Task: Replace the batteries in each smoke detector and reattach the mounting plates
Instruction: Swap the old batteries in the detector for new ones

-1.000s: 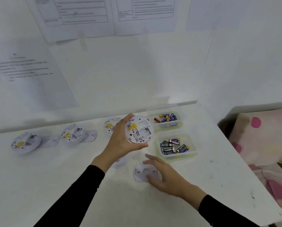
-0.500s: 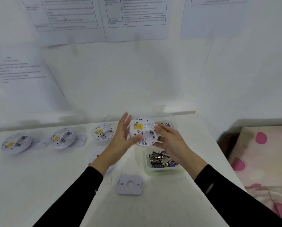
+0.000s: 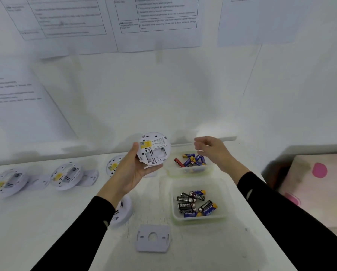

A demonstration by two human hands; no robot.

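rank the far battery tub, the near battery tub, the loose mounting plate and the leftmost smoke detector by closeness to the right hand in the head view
1. far battery tub, directly under the right hand
2. near battery tub, toward the person
3. loose mounting plate, front centre
4. leftmost smoke detector, far left

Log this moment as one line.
left hand: holds smoke detector, back facing camera | right hand: over far battery tray, grasp unclear | mounting plate: loose on table
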